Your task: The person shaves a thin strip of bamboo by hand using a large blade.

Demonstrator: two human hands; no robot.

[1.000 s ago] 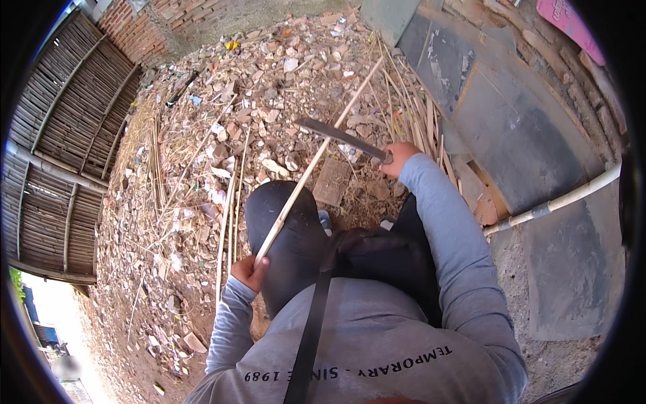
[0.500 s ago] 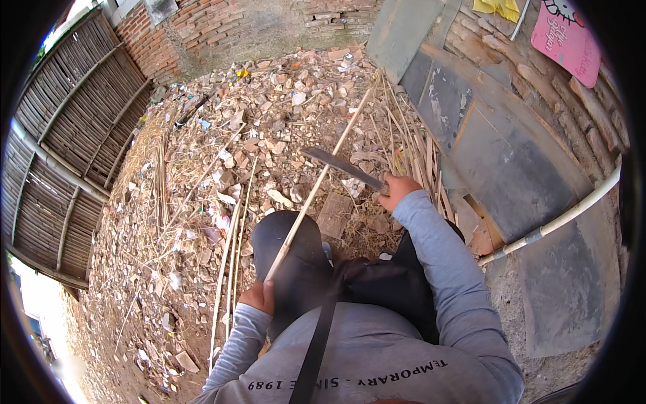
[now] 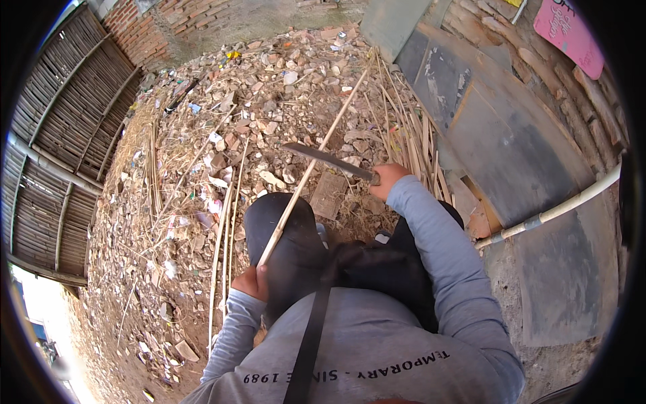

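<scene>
A long pale bamboo strip (image 3: 289, 212) runs from beside my left thigh up and away to the right, across my left knee. My left hand (image 3: 250, 283) is closed round its near end. In my right hand (image 3: 390, 178), above the right knee, is the handle of a machete (image 3: 330, 160) with a long, flat, dark blade. The blade points left and crosses over the strip about midway along it. Whether its edge touches the strip I cannot tell.
Stony rubble (image 3: 202, 135) and dry straw cover the ground. More bamboo strips (image 3: 223, 249) lie by my left leg, and a bundle of strips (image 3: 414, 145) is at the right. Grey boards (image 3: 511, 161) lean at the right, near a pale pole (image 3: 572, 209). A bamboo fence (image 3: 60, 114) stands left.
The whole view has shifted slightly. The machete blade now crosses the strip a little nearer to me. Both hands keep their hold.
</scene>
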